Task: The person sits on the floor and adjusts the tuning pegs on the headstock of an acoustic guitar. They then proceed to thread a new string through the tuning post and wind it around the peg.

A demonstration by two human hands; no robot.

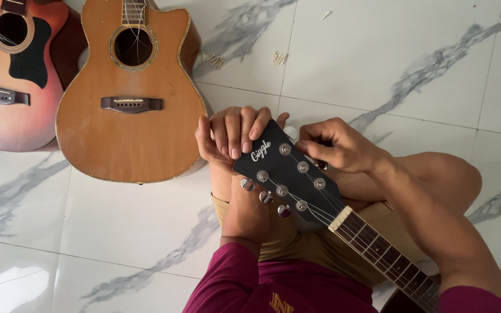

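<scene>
A guitar's black headstock [279, 168] with silver tuning pegs lies across my lap, its dark fretted neck [387, 258] running to the lower right. My left hand [230, 136] grips the top end of the headstock, fingers curled over its tip. My right hand [334, 145] pinches a tuning peg on the headstock's right edge. Strings run from the posts down over the white nut [339, 219].
Two acoustic guitars lie on the white marble floor: a tan one [129, 98] at upper left centre and a reddish sunburst one [10, 75] at the far left. Small pale bridge pins [278, 57] lie scattered on the floor beyond. My bent knee [447, 174] is at right.
</scene>
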